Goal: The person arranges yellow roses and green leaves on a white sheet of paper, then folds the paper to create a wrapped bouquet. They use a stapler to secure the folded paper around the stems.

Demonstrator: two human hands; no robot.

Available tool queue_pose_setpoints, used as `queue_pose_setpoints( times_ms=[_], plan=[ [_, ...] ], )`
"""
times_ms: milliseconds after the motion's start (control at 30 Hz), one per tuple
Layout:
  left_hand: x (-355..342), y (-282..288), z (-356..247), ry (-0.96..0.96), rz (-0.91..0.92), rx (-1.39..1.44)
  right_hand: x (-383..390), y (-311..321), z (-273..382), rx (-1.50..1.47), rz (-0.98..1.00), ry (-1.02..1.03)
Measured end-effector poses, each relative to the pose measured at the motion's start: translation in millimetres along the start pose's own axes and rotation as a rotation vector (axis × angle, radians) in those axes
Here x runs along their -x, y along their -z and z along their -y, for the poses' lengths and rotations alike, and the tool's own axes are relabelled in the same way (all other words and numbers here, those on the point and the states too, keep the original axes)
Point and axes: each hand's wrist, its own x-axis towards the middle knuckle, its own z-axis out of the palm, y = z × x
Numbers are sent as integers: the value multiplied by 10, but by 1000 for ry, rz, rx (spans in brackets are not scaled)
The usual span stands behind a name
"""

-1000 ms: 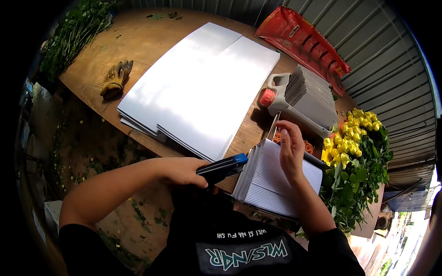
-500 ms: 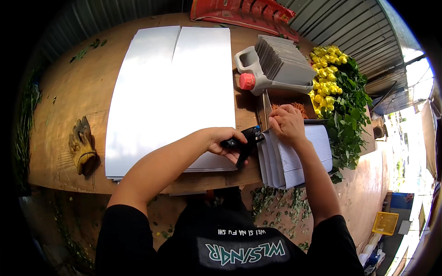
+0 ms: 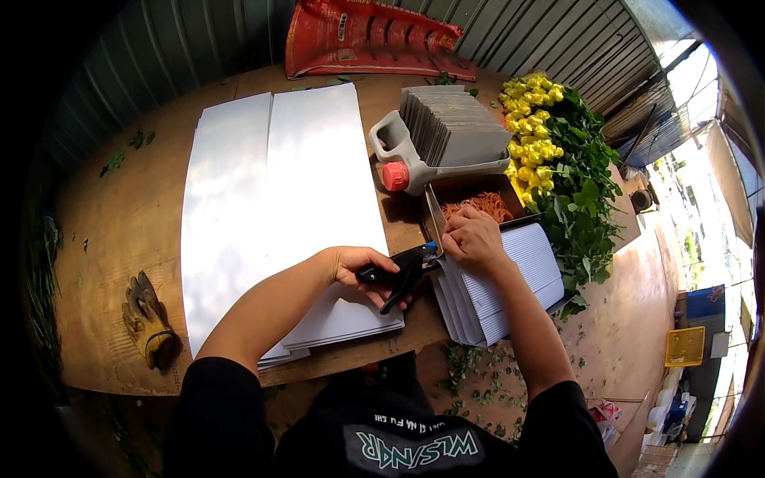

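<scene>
My left hand [image 3: 368, 275] is wrapped round the handle of a black plier stapler [image 3: 405, 269] with a blue tip. The stapler's jaws meet the far left corner of a white corrugated cardboard sleeve [image 3: 518, 275], made of several folded layers. My right hand [image 3: 476, 241] pinches the sleeve's far edge beside the jaws. What lies exactly between those fingers is hidden. Just beyond the right hand, a dark box [image 3: 446, 193] holds a heap of orange rubber bands [image 3: 484, 206].
Large white sheets [image 3: 279, 191] lie stacked on the wooden table [image 3: 103, 239], with work gloves [image 3: 150, 323] to their left. Farther right stand a cut-open grey jug [image 3: 414, 171] with a red cap, holding grey cards [image 3: 470, 131], and yellow roses [image 3: 532, 143] with leafy stems.
The whole view has shifted, showing more of the wall and red sack at the back. Both hands stay at the sleeve's corner, and the stapler's handles look slightly farther apart.
</scene>
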Motion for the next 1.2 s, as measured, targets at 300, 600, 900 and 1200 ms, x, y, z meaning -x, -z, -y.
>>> queue_pose_setpoints(
  times_ms=[300,600,900,1200],
  plan=[
    [81,-224,-357,45,-145,-203,-11,11,11,-14,-3,-13],
    [-381,-260,297,-177,-198,186,18,-9,2,-16,-55,-4],
    [-325,-541,410,-277,-350,46,62,-29,-36,-4,-66,1],
    [-334,-1473,1307,7,-937,-2020,77,-47,-88,-56,-86,-83]
  ],
)
